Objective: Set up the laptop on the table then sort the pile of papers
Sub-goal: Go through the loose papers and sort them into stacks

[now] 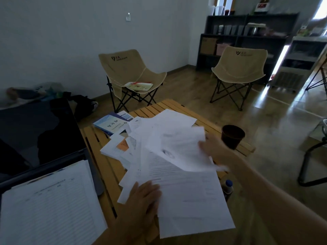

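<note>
The fingers (pixel 203 145) of the right hand (pixel 215 147) are pinching the right edge of a thin white printed sheet (pixel 178 147), closing on it so the paper is lifting and curling above the rest. The left hand (pixel 143 197) is lying flat with its fingers spread and loosely extended, pressing down on the near left edge of the pile of papers (pixel 159 156) and gripping nothing.

The pile is sitting in the middle of the table (pixel 99 138), a low top of pale yellow wooden slats with dark gaps between them. The sheets are smooth, flat, rectangular and fanning out loosely, overlapping at different angles; their long edges are mostly running from the near side towards the far side, leaning left. A small orange slip (pixel 122 145) is showing among them, and glossy blue booklets (pixel 110 124) are lying at the far left corner, partly under the fan.

The laptop (pixel 35 135) is standing open at the left end of the table, its dark glossy screen facing the person, and a lined white sheet (pixel 49 206) is covering its keyboard. A round dark cup (pixel 232 136) is standing near the right edge, just beyond the right hand. A small bottle with a blue cap (pixel 228 186) is peeking out beside the pile. Two beige fabric folding chairs (pixel 131 71) are standing beyond the table.
</note>
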